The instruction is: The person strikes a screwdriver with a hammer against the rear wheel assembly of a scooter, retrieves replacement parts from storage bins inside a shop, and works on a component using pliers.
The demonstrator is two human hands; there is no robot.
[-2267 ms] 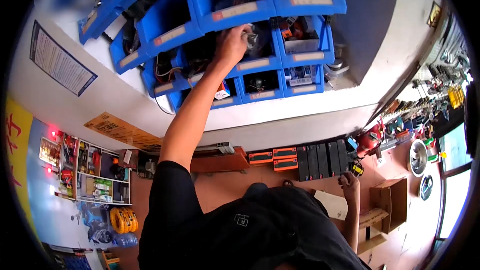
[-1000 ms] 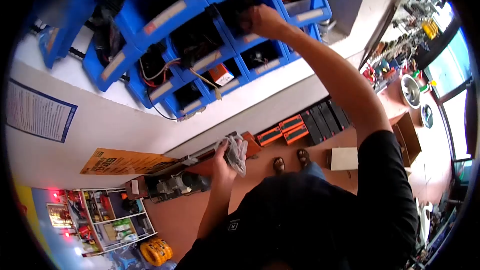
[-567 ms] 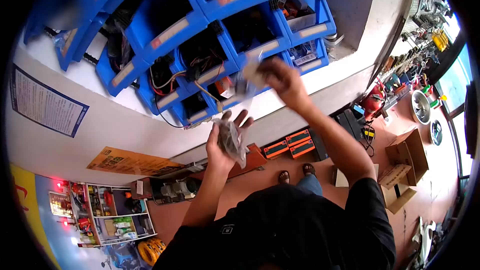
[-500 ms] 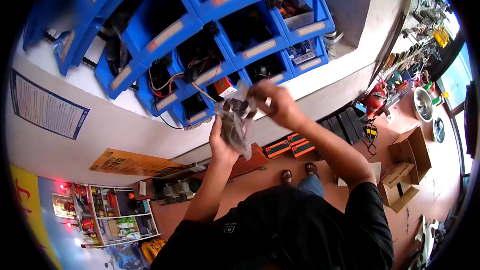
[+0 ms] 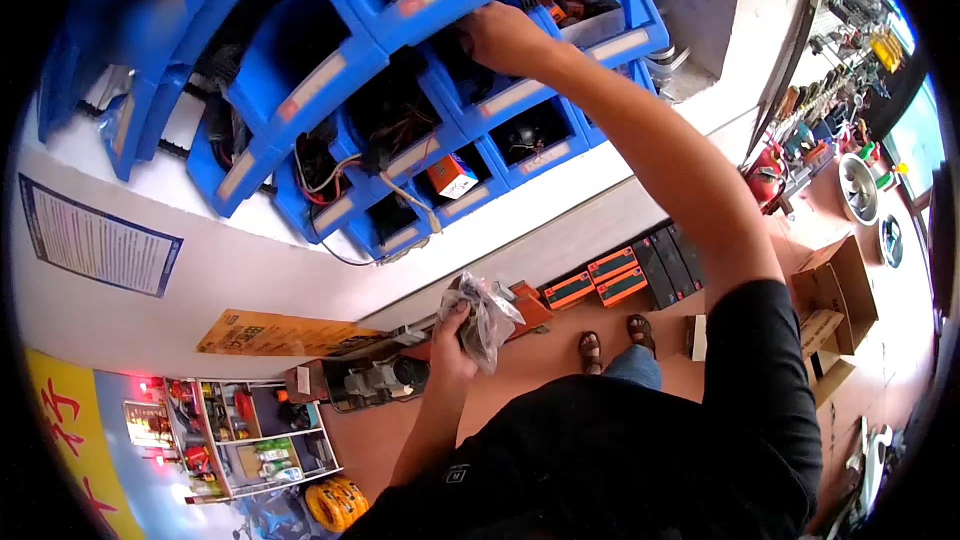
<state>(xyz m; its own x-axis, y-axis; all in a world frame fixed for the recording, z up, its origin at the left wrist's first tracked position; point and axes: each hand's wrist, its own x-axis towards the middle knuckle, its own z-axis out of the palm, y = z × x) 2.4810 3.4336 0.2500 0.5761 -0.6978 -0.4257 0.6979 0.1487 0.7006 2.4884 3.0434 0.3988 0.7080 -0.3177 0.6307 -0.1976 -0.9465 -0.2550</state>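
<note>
Head view: the left hand [image 5: 455, 350] had its grip closed around a crumpled plastic bag [image 5: 485, 322], held out in front of the body over the floor [image 5: 505, 410], well below the bins; contents unclear. The right hand [image 5: 505, 40] was inside a blue bin [image 5: 468, 125], fingers hidden, so couldn't tell whether its grip was open or held anything. Main risk: the bag slipping to the floor, since much of it hung loose beyond the fingers. Second: knuckles or a pulled item catching on the upper bin [image 5: 400, 32], whose lip overhung the hand closely. Also, cord [image 5: 408, 196] dangling from the neighbouring bin could snag a hand passing near it and drag parts out.
</note>
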